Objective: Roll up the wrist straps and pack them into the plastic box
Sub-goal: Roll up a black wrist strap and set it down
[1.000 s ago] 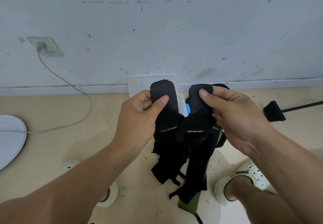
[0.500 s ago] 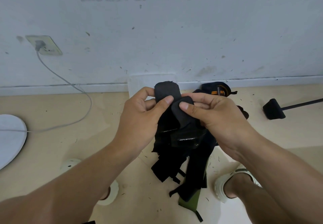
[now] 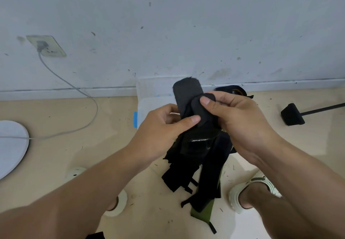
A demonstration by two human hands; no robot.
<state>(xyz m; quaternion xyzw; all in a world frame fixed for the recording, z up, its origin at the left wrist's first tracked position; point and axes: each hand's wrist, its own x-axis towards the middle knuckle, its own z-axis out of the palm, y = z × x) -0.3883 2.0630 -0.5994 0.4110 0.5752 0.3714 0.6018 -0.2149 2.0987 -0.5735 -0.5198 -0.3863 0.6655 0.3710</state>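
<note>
The left hand (image 3: 164, 127) still pinches the straps (image 3: 197, 145) at 9 o'clock, thumb pressed on black fabric. At 3 o'clock the right hand (image 3: 237, 119) has folded the second rounded pad over the first, so rolling looks begun. The soft, matte webbing hangs limp toward the floor. The translucent box (image 3: 149, 106) waits behind at 12 o'clock.

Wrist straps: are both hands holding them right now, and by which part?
Yes. The left hand and right hand both pinch the black wrist straps at their upper padded ends, thumbs on top; the long tails hang free below.
</note>
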